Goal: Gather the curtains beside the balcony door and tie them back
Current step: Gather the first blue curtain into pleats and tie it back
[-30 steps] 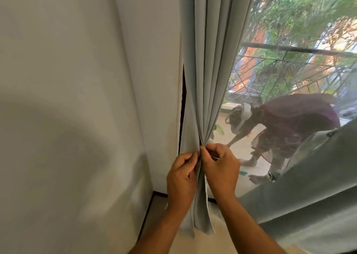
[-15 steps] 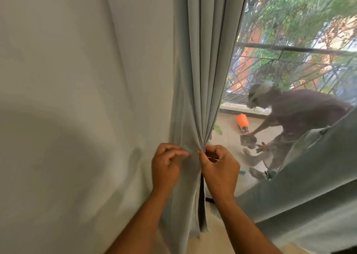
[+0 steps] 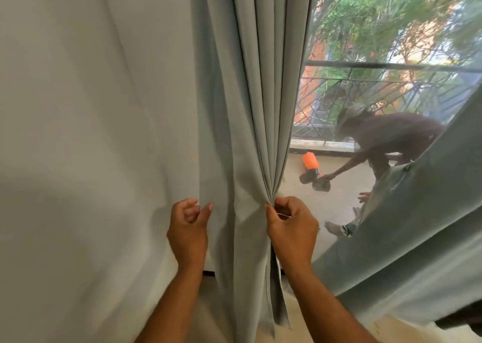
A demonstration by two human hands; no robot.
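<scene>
The balcony floor (image 3: 336, 207) shows pale in the middle right of the frame, seen through a mesh that blurs it. On it, near the low ledge (image 3: 320, 145) at its far edge, lies an orange container (image 3: 309, 160) — tilted, it seems. Just below it sit two dark lumps (image 3: 314, 181), perhaps shoes. At the bottom edge a strip of light indoor floor (image 3: 307, 335) shows — the curtain's (image 3: 242, 134) hem hangs near it.
</scene>
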